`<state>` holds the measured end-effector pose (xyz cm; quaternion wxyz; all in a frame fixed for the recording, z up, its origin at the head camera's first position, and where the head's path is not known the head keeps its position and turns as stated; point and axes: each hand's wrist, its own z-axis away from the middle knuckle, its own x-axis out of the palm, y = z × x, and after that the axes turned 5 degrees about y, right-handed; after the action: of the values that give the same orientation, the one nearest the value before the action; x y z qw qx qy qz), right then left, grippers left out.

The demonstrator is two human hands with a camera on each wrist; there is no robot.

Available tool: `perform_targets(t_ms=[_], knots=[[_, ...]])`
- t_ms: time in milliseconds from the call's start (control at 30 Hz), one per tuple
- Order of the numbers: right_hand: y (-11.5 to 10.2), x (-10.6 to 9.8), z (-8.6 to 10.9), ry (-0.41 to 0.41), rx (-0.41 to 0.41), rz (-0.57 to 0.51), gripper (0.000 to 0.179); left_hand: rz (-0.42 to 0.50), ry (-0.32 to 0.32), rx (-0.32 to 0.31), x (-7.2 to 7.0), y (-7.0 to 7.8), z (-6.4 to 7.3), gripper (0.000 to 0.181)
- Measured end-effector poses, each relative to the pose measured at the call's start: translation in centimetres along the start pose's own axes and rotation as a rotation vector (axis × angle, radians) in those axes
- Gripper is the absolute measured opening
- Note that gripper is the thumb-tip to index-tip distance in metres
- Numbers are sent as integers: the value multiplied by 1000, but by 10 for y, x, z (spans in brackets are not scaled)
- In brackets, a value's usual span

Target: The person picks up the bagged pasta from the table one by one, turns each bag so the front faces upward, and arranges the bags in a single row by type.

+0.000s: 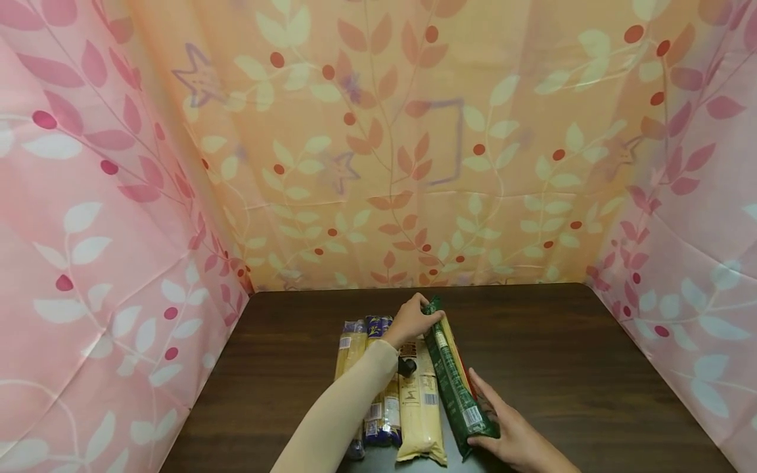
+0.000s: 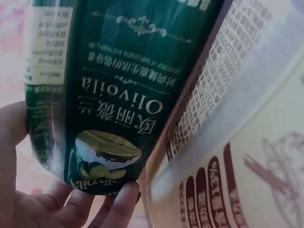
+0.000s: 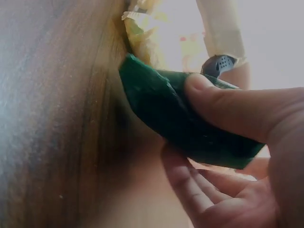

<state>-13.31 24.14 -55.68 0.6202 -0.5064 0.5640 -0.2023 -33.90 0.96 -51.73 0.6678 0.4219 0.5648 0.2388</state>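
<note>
A long green noodle packet (image 1: 455,374) is held tilted on its edge at the right end of a row. My left hand (image 1: 411,320) grips its far end; in the left wrist view the fingers (image 2: 121,202) curl round that end, beside the printed label. The right hand (image 1: 510,424) holds the near end, and the right wrist view shows the thumb (image 3: 223,102) on one face and fingers beneath. Just left of it lies a cream noodle packet (image 1: 421,414), partly hidden by the left hand and wrist.
Further left lie a purple-and-clear noodle packet (image 1: 383,420) and a clear packet of pale noodles (image 1: 353,348), both partly covered by the left forearm. They rest on a dark wooden table (image 1: 568,355). Patterned curtains (image 1: 378,164) enclose the table at the back and both sides.
</note>
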Motion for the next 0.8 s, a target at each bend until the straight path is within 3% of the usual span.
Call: perform_targets(t_ms=[200, 333, 533, 800], knots=[[2, 2, 0, 71, 47, -128, 107, 53, 82, 5, -7, -6, 1, 43], [3, 4, -2, 76, 44, -194, 94, 77, 98, 7, -11, -7, 4, 48], [5, 8, -2, 124, -26, -186, 89, 133, 102, 36, -14, -11, 1, 57], [5, 12, -4, 191, -111, -241, 89, 195, 81, 101, -20, -17, -3, 43]])
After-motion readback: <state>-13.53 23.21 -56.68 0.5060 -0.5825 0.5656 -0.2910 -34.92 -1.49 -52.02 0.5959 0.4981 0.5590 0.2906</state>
